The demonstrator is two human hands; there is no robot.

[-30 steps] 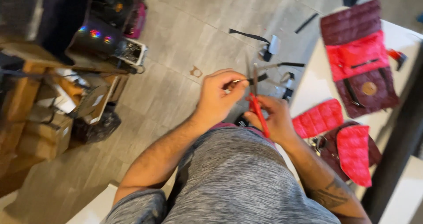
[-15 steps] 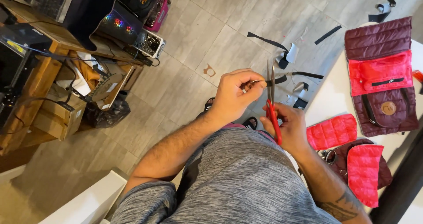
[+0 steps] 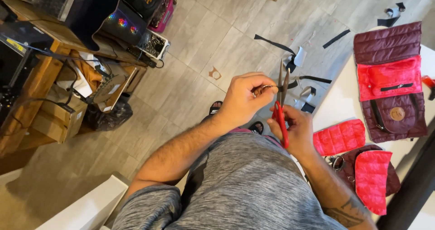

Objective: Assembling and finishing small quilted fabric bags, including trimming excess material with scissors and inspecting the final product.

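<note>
My right hand (image 3: 293, 129) grips red-handled scissors (image 3: 281, 107), their metal blades pointing up and away from my body. My left hand (image 3: 244, 96) pinches a small thin piece (image 3: 266, 88) and holds it right against the blades. Both hands are in front of my grey shirt, above the tiled floor. What the small piece is made of is too small to tell.
A white table (image 3: 337, 104) at the right carries quilted red and maroon fabric pieces (image 3: 389, 78). Black and white scraps (image 3: 292, 60) lie scattered on the floor. A wooden desk (image 3: 54, 44) with electronics, cables and boxes stands at the left. A white edge (image 3: 81, 207) is at the bottom left.
The view has shifted a little, so hands and scissors sit slightly lower and further right. My left hand has kept the small piece at the blades throughout.
</note>
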